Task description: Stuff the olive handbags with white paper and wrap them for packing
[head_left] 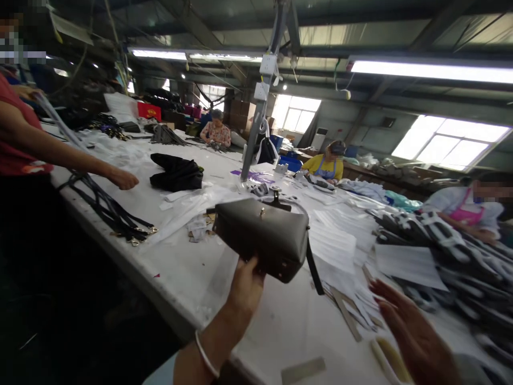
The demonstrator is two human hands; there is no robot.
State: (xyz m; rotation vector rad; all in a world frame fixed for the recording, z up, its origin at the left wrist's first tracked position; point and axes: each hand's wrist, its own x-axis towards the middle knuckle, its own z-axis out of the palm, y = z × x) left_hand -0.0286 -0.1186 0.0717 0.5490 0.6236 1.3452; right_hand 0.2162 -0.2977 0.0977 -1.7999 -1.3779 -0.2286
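Note:
A dark leather handbag [262, 227] is held up over the white table, tilted on its side, with a small gold fitting on its face and a strap hanging at its right. My left hand [246, 283] grips its lower edge, the fingers partly hidden beneath the bag. To the right, my right hand [412, 326] is apart from the bag, its fingers stretched out and slightly blurred, with nothing in it. Just below that hand lies a pale yellowish roll-like object [388, 358], whose kind I cannot make out.
The white table [176, 278] carries black straps with gold clasps [116, 214], a black cloth bundle [176, 172] and white foam sheets [332, 240]. Dark bag parts [441, 251] are heaped at right. A metal post [254, 128] rises mid-table. A co-worker's arm [80, 155] reaches in from the left; several people sit beyond.

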